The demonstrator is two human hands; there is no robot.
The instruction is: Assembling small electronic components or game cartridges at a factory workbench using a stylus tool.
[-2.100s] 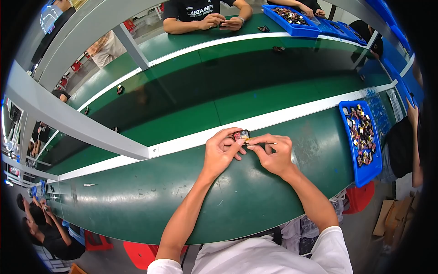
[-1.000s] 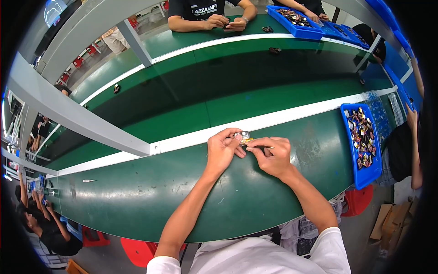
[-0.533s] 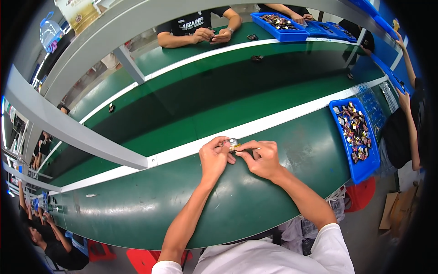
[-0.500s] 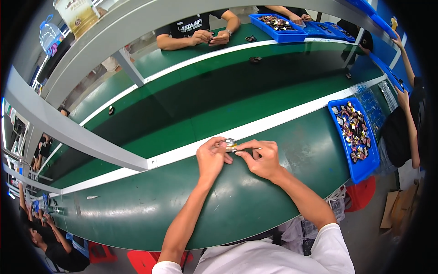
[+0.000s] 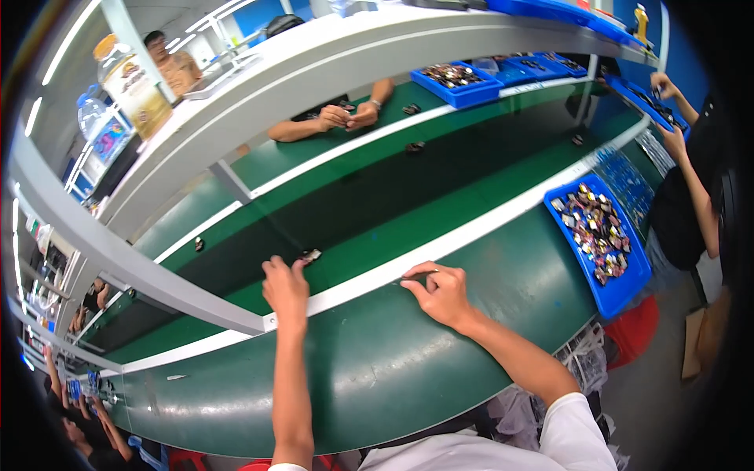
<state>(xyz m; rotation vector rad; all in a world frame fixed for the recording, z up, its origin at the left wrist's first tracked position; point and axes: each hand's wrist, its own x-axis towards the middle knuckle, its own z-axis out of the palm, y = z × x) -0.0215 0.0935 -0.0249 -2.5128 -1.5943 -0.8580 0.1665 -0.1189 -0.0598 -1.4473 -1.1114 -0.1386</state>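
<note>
My left hand reaches over the white rail onto the dark conveyor belt, fingers apart and apparently empty. Just right of its thumb lies a small part with a pale, shiny face. Above the green worktop, my right hand is pinched, thumb and forefinger close together. A thin dark sliver shows at those fingertips, too small to name.
A blue tray heaped with small parts stands at the right of the green worktop. A grey frame post curves past on the left. More small parts lie on the belt. Co-workers' hands work across it.
My left hand has moved left and forward onto the belt, letting go of the small part, which both hands held earlier. My right hand stays over the worktop, still pinched. The view has shifted.
</note>
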